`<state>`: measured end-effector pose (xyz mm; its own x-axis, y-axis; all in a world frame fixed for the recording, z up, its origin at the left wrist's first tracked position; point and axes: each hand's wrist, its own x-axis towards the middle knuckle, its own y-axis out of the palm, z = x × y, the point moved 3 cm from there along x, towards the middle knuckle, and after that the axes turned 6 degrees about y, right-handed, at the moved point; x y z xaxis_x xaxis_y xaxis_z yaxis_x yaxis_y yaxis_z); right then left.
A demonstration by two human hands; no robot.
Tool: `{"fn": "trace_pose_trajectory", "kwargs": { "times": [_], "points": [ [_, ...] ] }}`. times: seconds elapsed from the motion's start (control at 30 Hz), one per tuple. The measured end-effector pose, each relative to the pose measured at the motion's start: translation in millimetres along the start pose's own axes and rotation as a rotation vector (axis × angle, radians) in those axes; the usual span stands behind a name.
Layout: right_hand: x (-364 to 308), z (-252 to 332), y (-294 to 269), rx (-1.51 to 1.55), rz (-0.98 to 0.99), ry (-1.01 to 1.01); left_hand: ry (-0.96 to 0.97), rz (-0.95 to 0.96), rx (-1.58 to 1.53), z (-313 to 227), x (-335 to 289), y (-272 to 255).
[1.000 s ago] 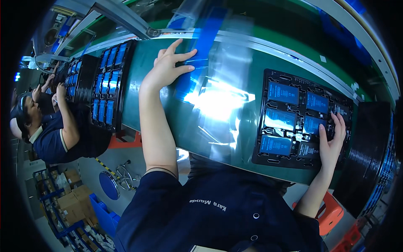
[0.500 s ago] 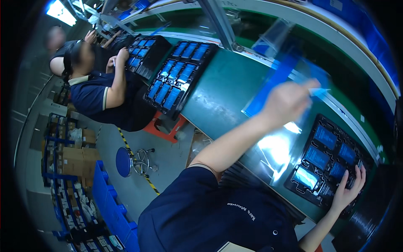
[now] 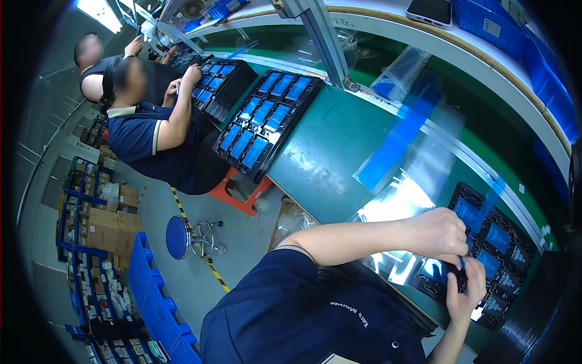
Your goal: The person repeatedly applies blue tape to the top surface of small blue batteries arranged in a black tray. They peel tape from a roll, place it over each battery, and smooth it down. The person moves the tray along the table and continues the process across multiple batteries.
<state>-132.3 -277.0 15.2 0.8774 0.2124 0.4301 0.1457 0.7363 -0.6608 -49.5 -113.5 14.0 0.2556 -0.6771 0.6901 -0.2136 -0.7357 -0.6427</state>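
My left hand reaches across with its fingers closed. A blurred, see-through blue film strip stretches up and right from near its fingers, and the hand seems to hold it. My right hand is just below, thumb and fingers pinched around a dark flat piece that I cannot make out fully. Both hands meet over the near left part of a black tray. Flat rectangular parts sit in its slots, some with a blue face, others black. My hands hide some slots.
On the green bench lie a long blue film strip and shiny clear sheets. Another filled black tray stands farther left, near a seated co-worker. A metal post and a shelf holding a phone border the far side.
My left hand has come from the blue film at the back down to the near tray. My right hand has moved left from the tray's right side and closed its fingers.
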Motion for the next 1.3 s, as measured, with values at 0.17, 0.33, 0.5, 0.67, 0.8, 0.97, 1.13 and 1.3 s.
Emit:
{"fn": "trace_pose_trajectory", "kwargs": {
  "times": [0.17,0.33,0.5,0.67,0.8,0.97,1.13,1.3],
  "points": [
    [-3.5,-6.4,1.9,0.004,0.024,0.047,-0.045,0.042,-0.012,-7.8,-2.6,-2.8],
    [-2.8,1.0,1.8,0.084,-0.028,0.105,-0.036,-0.005,0.03,-9.5,-7.4,1.3],
    [-13.5,-4.9,2.4,0.328,-0.079,0.159,-0.047,-0.011,0.049,-6.2,-4.4,-0.9],
    [-30.6,-18.6,-0.7,0.507,-0.273,0.484,-0.055,-0.059,0.032,7.2,-7.1,-0.5],
    [-23.6,-14.3,1.0,0.543,-0.167,0.414,-0.096,-0.024,0.042,5.1,0.4,-0.3],
    [-21.1,-4.9,7.6,0.507,-0.169,0.369,-0.082,-0.006,-0.012,-0.8,-0.9,7.5],
    [-20.7,-1.0,17.7,0.695,-0.225,0.58,-0.117,-0.043,-0.056,2.8,-5.5,12.9],
    [-27.2,-5.6,12.3,0.574,-0.284,0.428,-0.155,-0.044,-0.106,2.6,-2.5,6.2]
  ]
}}
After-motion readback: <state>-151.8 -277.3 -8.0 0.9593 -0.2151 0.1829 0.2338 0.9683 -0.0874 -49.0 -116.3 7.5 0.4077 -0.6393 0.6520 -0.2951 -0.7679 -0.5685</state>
